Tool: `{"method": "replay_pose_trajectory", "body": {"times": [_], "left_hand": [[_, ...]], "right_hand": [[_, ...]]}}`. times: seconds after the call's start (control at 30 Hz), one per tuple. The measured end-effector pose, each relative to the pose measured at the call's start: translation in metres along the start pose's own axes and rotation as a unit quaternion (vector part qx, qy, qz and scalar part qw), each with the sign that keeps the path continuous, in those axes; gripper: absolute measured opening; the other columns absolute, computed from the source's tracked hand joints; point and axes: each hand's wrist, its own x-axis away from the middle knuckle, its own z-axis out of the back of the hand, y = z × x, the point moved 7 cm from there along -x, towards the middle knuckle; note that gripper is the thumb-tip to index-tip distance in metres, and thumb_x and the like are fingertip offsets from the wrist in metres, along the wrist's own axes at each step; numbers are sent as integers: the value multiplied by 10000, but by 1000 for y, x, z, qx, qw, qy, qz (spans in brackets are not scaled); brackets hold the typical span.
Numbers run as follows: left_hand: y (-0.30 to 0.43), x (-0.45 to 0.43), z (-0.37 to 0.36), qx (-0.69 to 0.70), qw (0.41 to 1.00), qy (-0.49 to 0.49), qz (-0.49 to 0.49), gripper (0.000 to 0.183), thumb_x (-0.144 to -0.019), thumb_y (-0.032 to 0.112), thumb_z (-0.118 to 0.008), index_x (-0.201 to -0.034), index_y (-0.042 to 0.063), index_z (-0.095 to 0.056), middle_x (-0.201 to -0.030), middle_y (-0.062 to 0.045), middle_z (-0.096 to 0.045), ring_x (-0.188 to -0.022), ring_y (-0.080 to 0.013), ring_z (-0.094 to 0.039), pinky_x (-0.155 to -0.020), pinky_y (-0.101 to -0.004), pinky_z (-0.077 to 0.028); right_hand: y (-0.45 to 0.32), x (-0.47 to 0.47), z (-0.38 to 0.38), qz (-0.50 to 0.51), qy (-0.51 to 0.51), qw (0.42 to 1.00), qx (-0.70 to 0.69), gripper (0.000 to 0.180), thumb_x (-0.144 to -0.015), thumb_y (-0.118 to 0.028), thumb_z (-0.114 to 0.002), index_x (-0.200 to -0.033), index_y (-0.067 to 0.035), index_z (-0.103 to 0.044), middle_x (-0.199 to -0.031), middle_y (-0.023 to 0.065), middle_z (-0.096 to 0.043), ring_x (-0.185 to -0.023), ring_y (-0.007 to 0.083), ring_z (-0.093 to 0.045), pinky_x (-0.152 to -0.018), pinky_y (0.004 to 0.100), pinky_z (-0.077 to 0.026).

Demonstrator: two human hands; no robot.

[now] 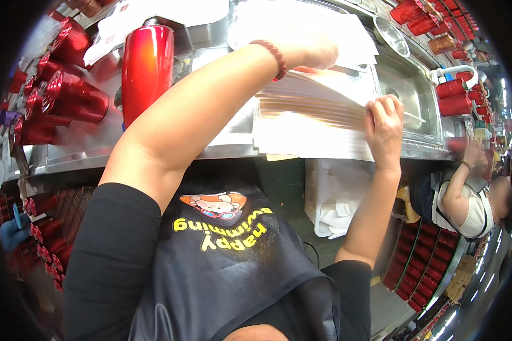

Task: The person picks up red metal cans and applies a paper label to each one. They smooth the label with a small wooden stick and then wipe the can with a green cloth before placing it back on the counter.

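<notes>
My right hand [384,128] has its fingers curled on the right edge of a white sheet [339,87], which bows up from a fanned stack of white sheets [311,143] with brownish strips. Farther across the bench, my left hand [320,53] is bent down over bright white sheets [350,36]; glare hides its fingertips. Part of a red-orange item [305,69] shows just below that hand, too covered to name. To the left of my left forearm stands a glossy red metallic cylinder [147,64], partly behind the arm.
A steel sink [409,93] with a white faucet [456,72] adjoins the stack's right side. Several red cylindrical vessels [74,96] crowd the left. Below the bench edge, a white plastic bin [313,204] holds white scraps. Another person [465,209] works at far right.
</notes>
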Motion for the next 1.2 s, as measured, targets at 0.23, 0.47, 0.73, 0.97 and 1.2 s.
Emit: {"method": "replay_pose_trajectory", "body": {"times": [0.23, 0.47, 0.73, 0.97, 1.2], "left_hand": [[12, 12, -28, -161, 976, -140, -38, 285, -862, 43, -597, -1099, -33, -735, -1010, -239, -733, -905, -378, -710, -802, -507, -561], [11, 18, -29, -160, 977, -66, -121, 284, -896, 113, -596, -1110, -33, -713, -1009, -211, -736, -937, -350, -706, -881, -434, -554], [10, 13, -36, -122, 985, -80, -88, 268, -908, 114, -556, -1044, -44, -724, -966, -231, -731, -893, -357, -715, -832, -428, -562], [12, 22, -37, -146, 979, -104, -92, 254, -906, 72, -548, -1053, -54, -713, -951, -217, -736, -878, -361, -717, -805, -424, -568], [28, 11, -21, -109, 981, -14, -158, 263, -937, 104, -514, -1078, -19, -699, -1050, -203, -725, -971, -358, -696, -875, -443, -546]], "right_hand": [[-24, 14, 3, -37, 35, 999, 6, 231, -711, 83, -707, -912, -30, -693, -984, 80, -634, -1099, 315, -576, -940, 436, -490], [-27, 14, 1, -40, 34, 999, -7, 209, -752, 81, -703, -926, -33, -679, -1007, 92, -632, -1109, 333, -573, -948, 431, -479], [-28, 12, 3, -41, 32, 999, -14, 235, -703, 90, -695, -912, -19, -700, -983, 90, -638, -1095, 325, -580, -951, 435, -489], [-35, 11, 4, -39, 32, 999, -17, 235, -705, 89, -694, -916, -13, -701, -987, 101, -642, -1096, 328, -581, -945, 437, -492], [-32, 10, 5, -37, 33, 999, -20, 228, -726, 83, -695, -933, -13, -700, -985, 94, -643, -1101, 327, -582, -936, 433, -492]]}}
